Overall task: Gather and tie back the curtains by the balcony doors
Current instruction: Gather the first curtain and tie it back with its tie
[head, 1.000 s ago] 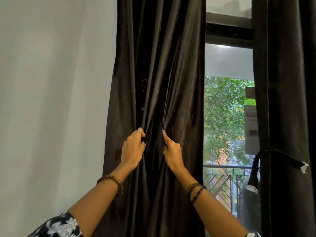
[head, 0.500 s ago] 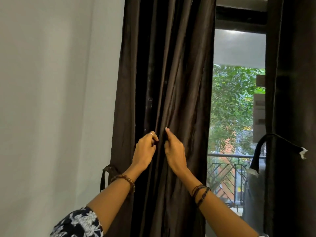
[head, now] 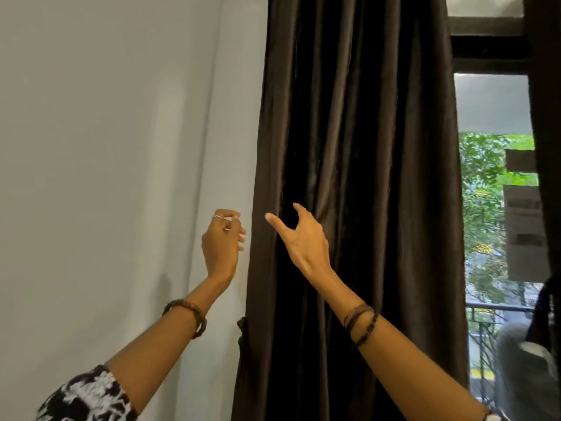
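Slippage looks to me the likeliest trouble: the dark brown curtain (head: 358, 192) hangs in loose folds with neither hand gripping it, so any gathered bunch could fan out again toward the balcony door glass (head: 498, 223) before a tie goes round it. The right hand (head: 303, 238) is spread wide, thumb and forefinger apart, in front of the curtain's left folds; whether it touches the cloth, I cannot tell. The left hand (head: 223, 241) sits just beside the curtain's left edge, against the pale wall (head: 106, 162), fingers loosely curled and holding nothing I can see. A dark tieback loop (head: 241, 326) peeks out at the curtain's edge below both hands, and a reach made without looking down might miss it.
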